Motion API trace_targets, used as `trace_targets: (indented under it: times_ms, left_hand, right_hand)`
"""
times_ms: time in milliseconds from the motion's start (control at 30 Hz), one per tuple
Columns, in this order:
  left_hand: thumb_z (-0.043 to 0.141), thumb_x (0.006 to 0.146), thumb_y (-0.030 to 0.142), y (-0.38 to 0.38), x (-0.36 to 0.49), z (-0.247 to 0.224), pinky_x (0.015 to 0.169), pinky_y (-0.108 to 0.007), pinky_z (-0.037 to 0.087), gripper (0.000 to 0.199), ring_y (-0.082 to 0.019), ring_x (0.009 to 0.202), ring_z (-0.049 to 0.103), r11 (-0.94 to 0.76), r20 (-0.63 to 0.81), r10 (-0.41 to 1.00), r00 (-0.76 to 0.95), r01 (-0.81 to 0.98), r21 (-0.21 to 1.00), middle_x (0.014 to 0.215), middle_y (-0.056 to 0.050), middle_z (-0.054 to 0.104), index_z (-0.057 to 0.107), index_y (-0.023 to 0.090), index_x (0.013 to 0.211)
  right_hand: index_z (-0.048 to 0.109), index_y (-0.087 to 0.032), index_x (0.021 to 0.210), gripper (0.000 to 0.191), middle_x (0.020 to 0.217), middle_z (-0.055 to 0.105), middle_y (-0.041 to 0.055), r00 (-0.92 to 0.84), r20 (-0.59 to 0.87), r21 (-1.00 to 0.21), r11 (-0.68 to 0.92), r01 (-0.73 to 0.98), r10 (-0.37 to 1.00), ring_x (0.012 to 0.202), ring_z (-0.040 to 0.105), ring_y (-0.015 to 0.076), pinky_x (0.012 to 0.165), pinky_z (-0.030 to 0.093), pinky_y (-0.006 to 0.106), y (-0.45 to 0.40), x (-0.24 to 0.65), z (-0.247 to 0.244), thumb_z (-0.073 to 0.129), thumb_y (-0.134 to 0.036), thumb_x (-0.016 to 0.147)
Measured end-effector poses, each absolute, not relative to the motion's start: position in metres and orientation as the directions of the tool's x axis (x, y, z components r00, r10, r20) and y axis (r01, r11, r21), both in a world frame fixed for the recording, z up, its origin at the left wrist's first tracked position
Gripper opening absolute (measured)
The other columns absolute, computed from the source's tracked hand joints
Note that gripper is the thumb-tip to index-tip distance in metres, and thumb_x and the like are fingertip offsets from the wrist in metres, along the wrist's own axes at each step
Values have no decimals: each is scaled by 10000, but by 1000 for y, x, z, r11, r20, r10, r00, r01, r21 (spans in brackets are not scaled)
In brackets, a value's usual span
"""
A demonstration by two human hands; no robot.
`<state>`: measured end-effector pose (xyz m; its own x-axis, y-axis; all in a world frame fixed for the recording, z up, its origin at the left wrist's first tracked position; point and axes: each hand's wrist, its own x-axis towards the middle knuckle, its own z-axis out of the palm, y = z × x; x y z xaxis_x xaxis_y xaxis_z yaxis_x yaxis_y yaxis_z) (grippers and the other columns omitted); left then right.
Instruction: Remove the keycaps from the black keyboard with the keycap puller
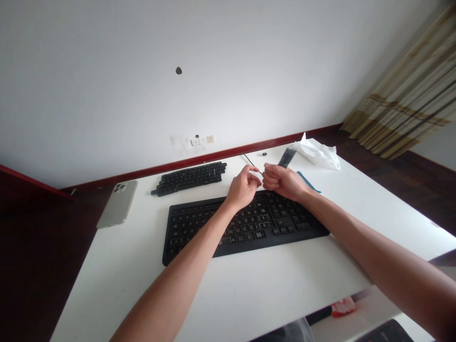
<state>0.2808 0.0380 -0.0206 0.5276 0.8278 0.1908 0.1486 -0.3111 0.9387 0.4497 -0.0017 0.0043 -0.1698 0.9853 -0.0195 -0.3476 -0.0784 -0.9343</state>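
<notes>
Over the back edge of a black keyboard (249,245), both hands are held close together. Many of its keycaps are off, leaving bare key sockets. My right hand (281,180) is closed around a brush (287,157), whose dark flat bristles stick up past the knuckles; its handle is hidden in the fist. My left hand (244,186) faces it with thumb and index finger apart, the other fingers curled, and nothing visible in it. Removed black keycaps (192,178) lie in rows behind the keyboard, at the left.
A phone (118,204) lies face down at the table's left. Crumpled white plastic (317,153), a blue strip (308,182) and a small dark piece (264,154) are at the back right. A thin cable (251,162) runs behind the hands. Objects show below the front edge.
</notes>
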Motion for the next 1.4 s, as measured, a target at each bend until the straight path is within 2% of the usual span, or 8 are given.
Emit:
trace_targets:
  times_ms: [67,167,500,733,900,1000,1300,1400]
  left_hand:
    - [500,871,39,39,281,-21,788,-280,524,327,-160,790,700,-320,192,831,522,165,933,848,18,751,596,242,1107]
    - [507,875,47,40,281,-22,818,-293,532,321,-166,805,704,-327,193,830,523,175,929,884,15,765,603,247,1108]
    - [470,867,6,38,281,-21,759,-268,508,368,-143,762,680,-320,195,817,542,145,936,794,31,709,567,236,1136]
    - [479,891,21,37,281,-20,796,-268,520,352,-140,791,698,-327,191,825,532,174,929,813,37,709,567,247,1146]
    - [481,893,24,38,281,-19,799,-278,511,355,-148,799,693,-357,196,821,536,214,909,868,30,738,561,249,1157]
    - [490,900,34,39,281,-19,808,-288,507,336,-155,806,694,-365,195,816,543,223,904,888,22,747,563,248,1148]
    - [481,884,15,37,280,-19,798,-271,511,362,-142,782,681,-326,193,817,543,159,932,805,33,711,565,237,1157]
    - [494,883,28,36,281,-18,757,-264,504,365,-142,740,667,-343,189,823,536,204,917,774,41,695,584,233,1172]
  right_hand:
    - [350,-219,600,565,576,224,-69,-244,-71,-947,-142,-287,967,522,168,99,486,152,285,-2,446,1,763,-465,897]
    - [362,-217,601,556,575,258,-63,-263,-64,-956,-135,-262,963,521,185,98,494,171,287,-4,441,-3,728,-479,927]
    - [289,-220,602,575,572,201,-68,-65,32,-922,4,-388,997,532,120,106,489,156,287,-2,449,9,738,-418,902]
    - [412,-206,640,472,588,232,-73,-174,-48,-948,-100,-302,984,527,173,94,501,164,282,0,449,-5,713,-419,935]
    - [398,-213,608,518,558,269,-67,-198,3,-971,-45,-236,980,516,202,94,502,177,291,-3,442,-5,697,-470,944]
    - [404,-215,594,533,537,294,-62,-138,57,-976,26,-215,989,504,220,92,494,177,294,-5,437,-6,715,-495,925]
    - [309,-226,586,550,570,187,-81,-3,1,-903,0,-430,1000,514,152,90,463,173,256,-3,434,2,750,-351,888]
    - [307,-225,588,539,573,179,-85,38,-46,-894,-24,-448,998,516,137,87,448,162,242,-2,434,4,754,-313,876]
